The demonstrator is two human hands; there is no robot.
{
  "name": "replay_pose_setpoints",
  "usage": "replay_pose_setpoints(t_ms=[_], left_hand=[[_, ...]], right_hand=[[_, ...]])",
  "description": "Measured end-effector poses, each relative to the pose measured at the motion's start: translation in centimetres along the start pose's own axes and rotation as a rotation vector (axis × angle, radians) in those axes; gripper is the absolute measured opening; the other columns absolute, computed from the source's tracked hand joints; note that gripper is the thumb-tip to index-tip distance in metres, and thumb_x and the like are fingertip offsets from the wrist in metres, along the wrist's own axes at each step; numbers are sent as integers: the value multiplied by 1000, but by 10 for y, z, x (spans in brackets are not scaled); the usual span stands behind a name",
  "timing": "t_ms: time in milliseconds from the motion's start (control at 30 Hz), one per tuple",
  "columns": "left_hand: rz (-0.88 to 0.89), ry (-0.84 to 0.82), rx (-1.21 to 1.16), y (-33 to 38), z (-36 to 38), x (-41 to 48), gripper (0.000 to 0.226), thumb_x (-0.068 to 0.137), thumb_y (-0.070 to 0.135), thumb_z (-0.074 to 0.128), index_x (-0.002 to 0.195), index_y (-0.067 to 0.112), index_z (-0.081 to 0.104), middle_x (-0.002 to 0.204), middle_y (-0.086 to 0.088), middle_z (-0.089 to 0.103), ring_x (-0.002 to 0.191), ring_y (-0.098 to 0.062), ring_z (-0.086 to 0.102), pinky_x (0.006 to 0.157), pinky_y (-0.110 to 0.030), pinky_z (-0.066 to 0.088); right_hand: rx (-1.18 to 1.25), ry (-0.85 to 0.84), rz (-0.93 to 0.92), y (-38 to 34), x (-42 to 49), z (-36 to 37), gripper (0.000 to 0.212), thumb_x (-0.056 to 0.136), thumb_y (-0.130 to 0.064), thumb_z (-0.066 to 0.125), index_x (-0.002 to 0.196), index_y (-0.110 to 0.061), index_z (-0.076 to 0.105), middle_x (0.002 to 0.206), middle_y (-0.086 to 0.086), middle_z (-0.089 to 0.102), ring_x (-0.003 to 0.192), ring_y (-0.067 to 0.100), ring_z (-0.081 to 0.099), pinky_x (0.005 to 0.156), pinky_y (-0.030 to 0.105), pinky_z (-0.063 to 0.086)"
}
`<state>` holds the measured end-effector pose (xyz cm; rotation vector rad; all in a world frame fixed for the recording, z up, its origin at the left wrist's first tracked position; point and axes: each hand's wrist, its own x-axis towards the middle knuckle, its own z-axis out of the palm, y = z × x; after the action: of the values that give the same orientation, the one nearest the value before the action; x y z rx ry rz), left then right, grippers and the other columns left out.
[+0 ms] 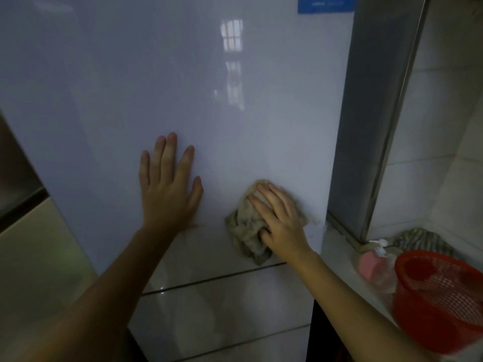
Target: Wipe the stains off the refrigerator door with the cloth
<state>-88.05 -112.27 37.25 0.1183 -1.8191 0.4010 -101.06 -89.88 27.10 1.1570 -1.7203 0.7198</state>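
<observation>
Right fingers [277,202] apparently press cloth [245,231] | left fingers [167,158] splayed on door [235,139]

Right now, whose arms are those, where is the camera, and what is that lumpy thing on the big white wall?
There is no machine here: those are a person's two bare arms. The one picture comes from a camera worn on the person's head, so you see what they see, looking forward and down. The big "wall" is a glossy white refrigerator door. The left hand lies flat on it, fingers straight, holding nothing. The lumpy thing is a crumpled beige cloth; the right hand presses it against the door, low down near the right edge. To the right, on a pale ledge, stand a red plastic mesh basket and a pink pump bottle, with a striped rag behind them.
</observation>
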Motion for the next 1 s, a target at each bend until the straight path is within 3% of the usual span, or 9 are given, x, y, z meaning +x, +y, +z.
replay_pose_setpoints(t_ms=[133,267,433,600,700,833,1000], left_hand=[[10,-21,44,1,-5,0,56,99,32,55,149,10,45,161,-24,35,150,-39,31,122,-57,27],[-9,-54,70,5,-9,1,56,100,33,53,151,11,43,162,-24,33,151,-39,30,124,-55,24],[-19,-101,67,6,-14,1,58,101,36,50,152,11,40,164,-22,28,154,-38,25,125,-54,20],[-19,-89,54,5,-12,2,59,100,35,51,153,10,40,164,-23,29,153,-38,24,125,-55,21],[-26,-84,53,6,-11,2,60,100,35,52,153,10,40,163,-23,29,153,-37,24,125,-54,21],[-20,-88,53,6,-10,1,60,100,36,52,154,11,39,164,-22,29,154,-37,24,125,-54,21],[-13,-86,68,3,-8,0,62,100,38,52,155,13,36,165,-21,27,155,-36,23,126,-53,21]], right_hand=[[43,110,342,25,-31,-18,56,88,-15,57,144,-10,56,159,15,39,150,35,35,120,52,35],[88,182,517,38,-55,-25,67,85,5,68,148,-10,51,162,10,32,152,33,29,120,55,35],[127,188,585,31,-72,-21,76,79,14,66,150,-10,49,164,11,30,154,33,27,120,59,34],[138,206,623,26,-64,-22,70,83,12,66,148,-10,52,163,11,33,153,31,29,118,60,37],[140,197,542,23,-47,-25,62,85,7,69,144,-8,56,160,14,38,151,35,33,119,57,38],[224,261,560,12,-20,-26,54,84,7,62,136,-7,62,154,11,43,147,31,38,120,48,39],[292,381,669,0,-13,-20,51,82,-4,47,130,-7,64,151,7,46,145,28,41,118,50,41]])
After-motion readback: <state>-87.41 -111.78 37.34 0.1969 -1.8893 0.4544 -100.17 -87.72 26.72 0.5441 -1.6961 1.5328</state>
